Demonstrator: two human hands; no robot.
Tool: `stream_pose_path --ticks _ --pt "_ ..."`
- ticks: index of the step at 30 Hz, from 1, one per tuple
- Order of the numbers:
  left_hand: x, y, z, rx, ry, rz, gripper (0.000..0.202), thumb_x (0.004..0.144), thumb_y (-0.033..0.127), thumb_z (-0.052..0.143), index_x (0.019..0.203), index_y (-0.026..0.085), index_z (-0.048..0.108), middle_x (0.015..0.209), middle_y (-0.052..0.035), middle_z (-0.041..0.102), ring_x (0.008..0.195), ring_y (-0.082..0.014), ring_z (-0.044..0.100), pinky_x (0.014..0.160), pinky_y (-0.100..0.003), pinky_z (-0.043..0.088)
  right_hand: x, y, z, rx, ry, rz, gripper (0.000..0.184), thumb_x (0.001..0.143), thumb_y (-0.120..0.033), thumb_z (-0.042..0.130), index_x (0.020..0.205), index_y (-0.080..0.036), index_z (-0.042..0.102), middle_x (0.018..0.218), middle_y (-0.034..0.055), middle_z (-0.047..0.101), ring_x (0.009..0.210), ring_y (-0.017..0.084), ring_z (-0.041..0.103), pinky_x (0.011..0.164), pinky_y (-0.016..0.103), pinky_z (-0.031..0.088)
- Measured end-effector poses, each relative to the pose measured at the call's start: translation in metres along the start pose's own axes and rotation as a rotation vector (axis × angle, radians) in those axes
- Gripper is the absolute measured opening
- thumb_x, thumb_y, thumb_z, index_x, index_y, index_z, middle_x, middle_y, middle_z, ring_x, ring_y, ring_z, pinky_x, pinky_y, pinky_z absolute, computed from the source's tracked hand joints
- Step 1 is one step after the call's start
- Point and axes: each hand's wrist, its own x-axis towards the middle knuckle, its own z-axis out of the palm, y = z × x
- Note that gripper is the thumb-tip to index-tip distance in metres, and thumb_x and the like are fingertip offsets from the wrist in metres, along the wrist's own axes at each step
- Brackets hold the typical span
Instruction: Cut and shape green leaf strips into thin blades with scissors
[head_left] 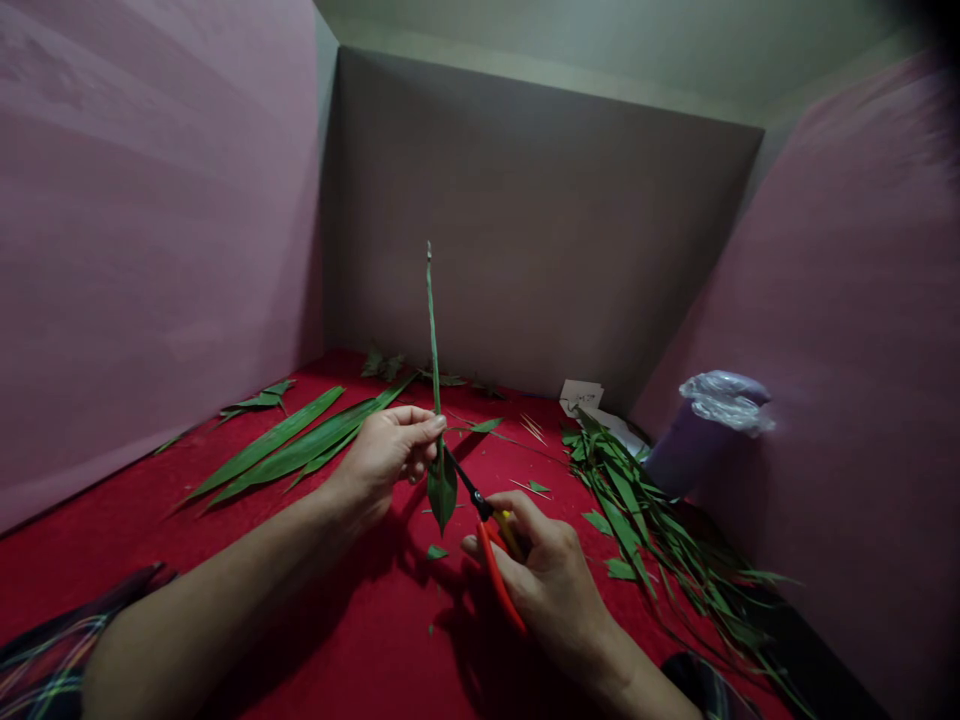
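Red-handled snips (480, 500), one pair, fill right fingers (523, 511); left fingers (424, 430) pinch one stem (433, 335).

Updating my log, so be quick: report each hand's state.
Left hand: closed, pinching a green stem between thumb and fingers.
Right hand: closed around the handles, holding scissors.

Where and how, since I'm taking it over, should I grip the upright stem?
Probably halfway up the stem, pinched from its left side: it stands thin and free above the left hand, while the scissors are below, to the right.
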Motion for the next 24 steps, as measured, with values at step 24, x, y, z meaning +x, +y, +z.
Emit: stream_pose_path --ticks 24 --pt "-0.0009 0.0007 -0.0001 0.006 -0.017 -0.013 0.023 0.063 0.03 0.07 0.063 0.015 0.053 0.048 0.0042 0.051 0.036 -0.004 0.039 0.036 -0.017 0.027 0.0008 0.0002 0.0011 -0.037 -0.004 0.011 0.022 0.079 -0.039 0.059 0.09 -0.02 0.056 0.053 -0.0073 0.039 0.047 0.01 0.033 0.045 0.02 0.025"
